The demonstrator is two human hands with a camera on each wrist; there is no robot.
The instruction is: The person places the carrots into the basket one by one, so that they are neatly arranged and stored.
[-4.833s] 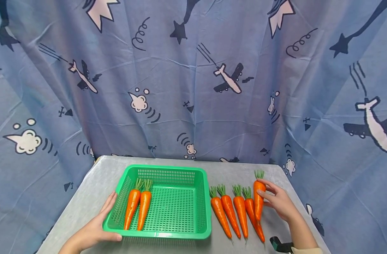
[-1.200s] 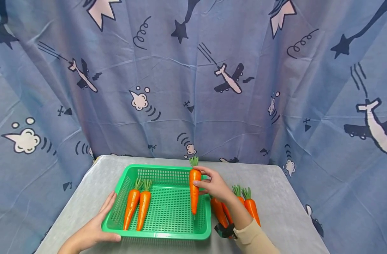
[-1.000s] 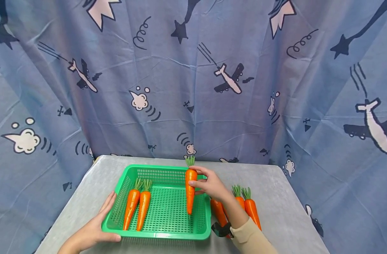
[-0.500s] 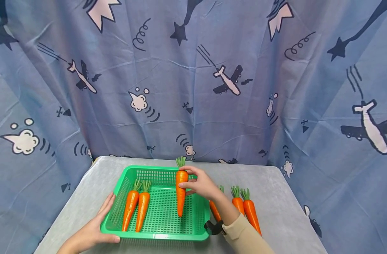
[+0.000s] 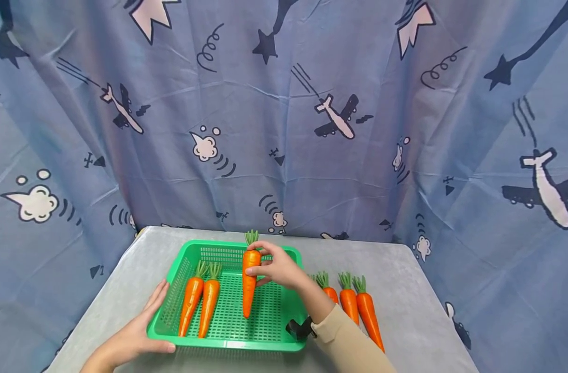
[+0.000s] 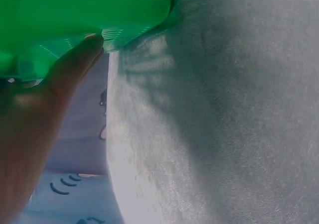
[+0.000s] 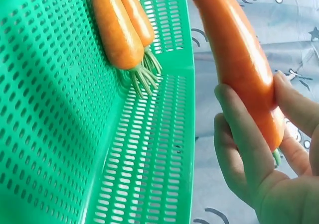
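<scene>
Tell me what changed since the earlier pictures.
The right hand has carried its carrot leftward from the table's right side to over the green basket, still gripping it. The left hand still touches the basket, and the two carrots inside lie unchanged.

Room in green basket (image 5: 237, 344), two carrots (image 5: 189, 305) blocking left, depth unclear

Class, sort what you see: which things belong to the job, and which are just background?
Job: green basket; its two carrots; carrots beside it; held carrot; left hand; right hand.
Background: table; patterned curtain; beige sleeve; black wrist gear.
</scene>
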